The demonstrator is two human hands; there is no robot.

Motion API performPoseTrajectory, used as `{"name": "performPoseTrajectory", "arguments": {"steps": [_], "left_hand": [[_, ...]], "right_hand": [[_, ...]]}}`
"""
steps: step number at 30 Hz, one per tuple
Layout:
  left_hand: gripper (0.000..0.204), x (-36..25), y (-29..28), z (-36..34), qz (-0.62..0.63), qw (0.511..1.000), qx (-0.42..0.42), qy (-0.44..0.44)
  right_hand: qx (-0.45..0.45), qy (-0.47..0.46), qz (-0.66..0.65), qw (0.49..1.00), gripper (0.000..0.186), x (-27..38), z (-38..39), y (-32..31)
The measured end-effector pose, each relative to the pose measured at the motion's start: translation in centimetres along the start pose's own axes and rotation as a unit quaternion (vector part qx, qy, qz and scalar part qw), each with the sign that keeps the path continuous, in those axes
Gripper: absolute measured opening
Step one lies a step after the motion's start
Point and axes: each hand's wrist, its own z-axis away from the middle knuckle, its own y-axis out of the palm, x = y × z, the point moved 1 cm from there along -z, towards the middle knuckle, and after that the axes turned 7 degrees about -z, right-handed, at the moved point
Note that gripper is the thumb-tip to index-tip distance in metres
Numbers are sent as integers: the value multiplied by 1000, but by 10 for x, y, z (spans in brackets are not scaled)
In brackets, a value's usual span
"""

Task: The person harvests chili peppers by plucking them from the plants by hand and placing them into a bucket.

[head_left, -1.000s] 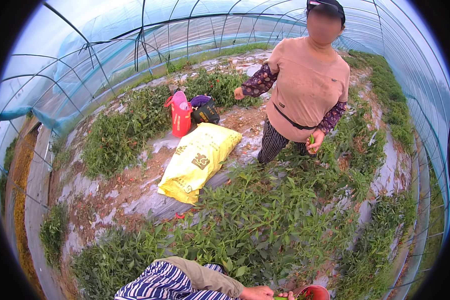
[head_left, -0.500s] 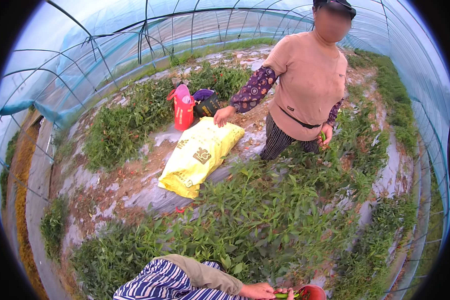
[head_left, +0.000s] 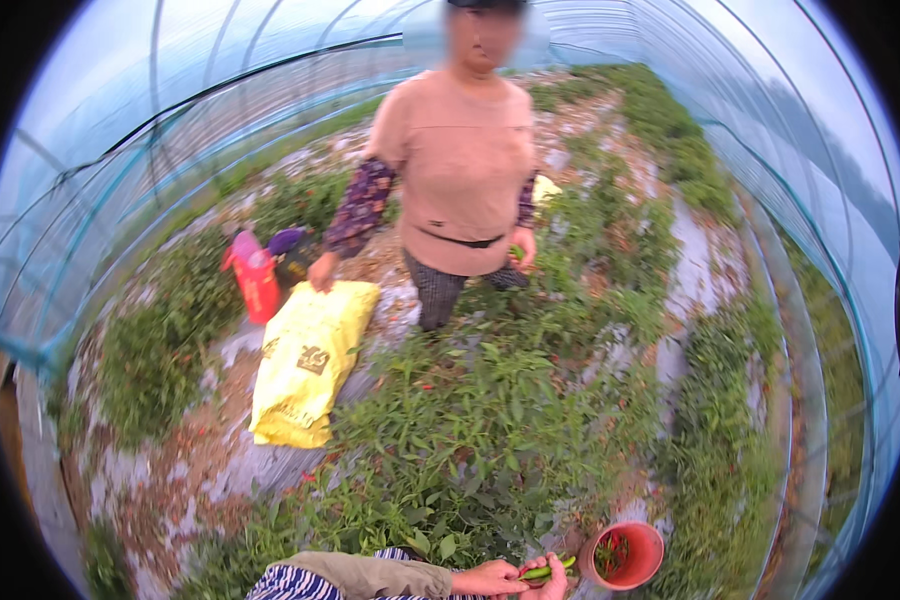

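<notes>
At the lower edge, my left hand (head_left: 491,578) reaches in from an olive sleeve, its fingers closed on the near end of some chili peppers (head_left: 537,573). They look mostly green, with a bit of red beside them. My right hand (head_left: 552,584) is closed around the same peppers from the other side, its lower part cut off by the picture's rim. Just right of both hands stands a red bucket (head_left: 656,556), apart from them. Red and green chili peppers (head_left: 610,553) lie inside it. How many peppers the hands hold is hard to make out.
Leafy pepper plants (head_left: 440,420) spread before me. Beyond them a co-worker (head_left: 467,170) rests one hand on a full yellow sack (head_left: 315,360) and holds something green in the other. A red bag (head_left: 257,285) stands behind the sack. Greenhouse film (head_left: 840,200) curves along the right.
My view has swung right, so the co-worker and sack sit further left and the bucket shows whole. Both my hands still hold peppers, now to the left of the bucket.
</notes>
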Motion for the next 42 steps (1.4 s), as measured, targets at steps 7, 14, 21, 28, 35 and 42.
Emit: {"name": "performPoseTrajectory", "arguments": {"steps": [7, 14, 21, 28, 35, 42], "left_hand": [[37, 3, 4, 4, 23, 1000, 11, 19], [33, -21, 9, 4, -17, 999, 34, -37], [32, -5, 5, -3, 2, 998, 49, -49], [26, -41, 10, 3, -9, 994, -45, 97], [29, -18, 6, -18, -119, 985, -70, 107], [21, -8, 6, -3, -27, 999, 20, -1]], "right_hand": [[19, -26, -39, 999, 14, -5, 7, -26], [-2, 11, -148, 989, 12, -2, 18, -31], [-18, -9, -178, 984, 19, -25, 6, -77], [-19, 4, -178, 984, 16, -15, 2, -65], [-16, -36, -132, 990, 12, -9, -3, -56], [-43, -49, -183, 981, 13, -20, 7, -66]]}}
